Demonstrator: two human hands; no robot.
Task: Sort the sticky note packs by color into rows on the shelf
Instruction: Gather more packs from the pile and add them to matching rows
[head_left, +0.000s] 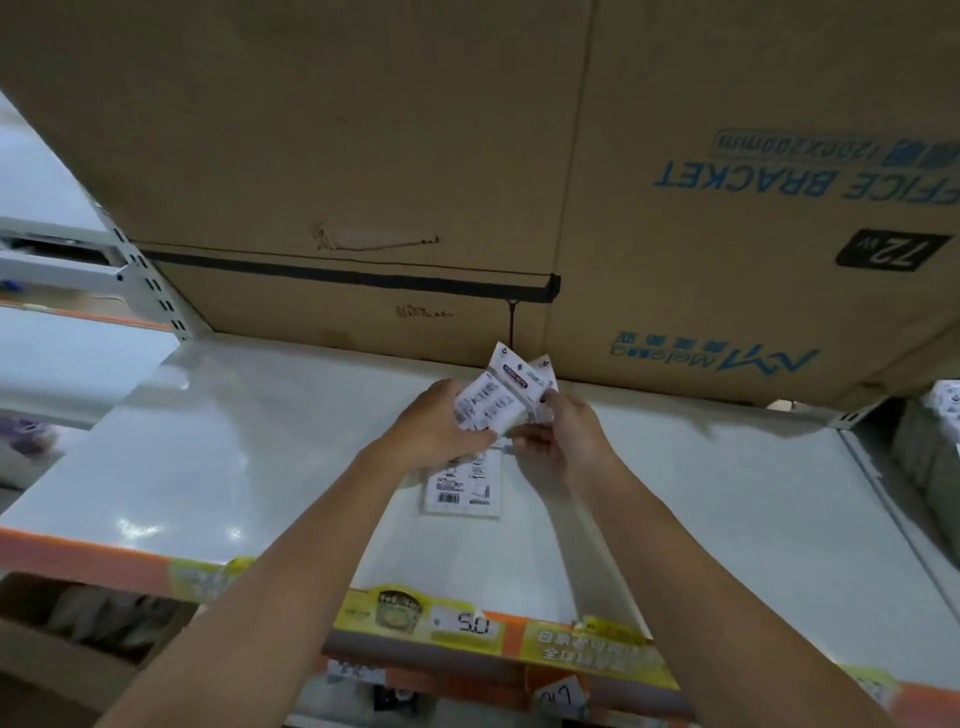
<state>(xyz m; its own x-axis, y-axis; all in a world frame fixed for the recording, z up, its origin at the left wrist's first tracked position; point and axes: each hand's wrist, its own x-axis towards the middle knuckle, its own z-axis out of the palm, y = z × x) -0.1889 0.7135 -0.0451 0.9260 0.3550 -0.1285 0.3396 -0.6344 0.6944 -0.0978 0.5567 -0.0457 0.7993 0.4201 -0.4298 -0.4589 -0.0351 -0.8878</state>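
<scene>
Over the middle of the white shelf (218, 457), my left hand (441, 423) grips a small bunch of sticky note packs (493, 402), white card backs facing me. My right hand (563, 434) pinches the right edge of a pack at the back of the bunch (546, 382). Their colours are hidden. One more pack (462, 486) lies flat on the shelf just below my hands, barcode side up.
Large cardboard boxes (415, 156) stand at the back of the shelf, close behind my hands. The shelf's front edge carries an orange strip with yellow price labels (462, 621). A shelf upright (150, 280) stands at the left; wrapped goods (930, 452) sit at the far right.
</scene>
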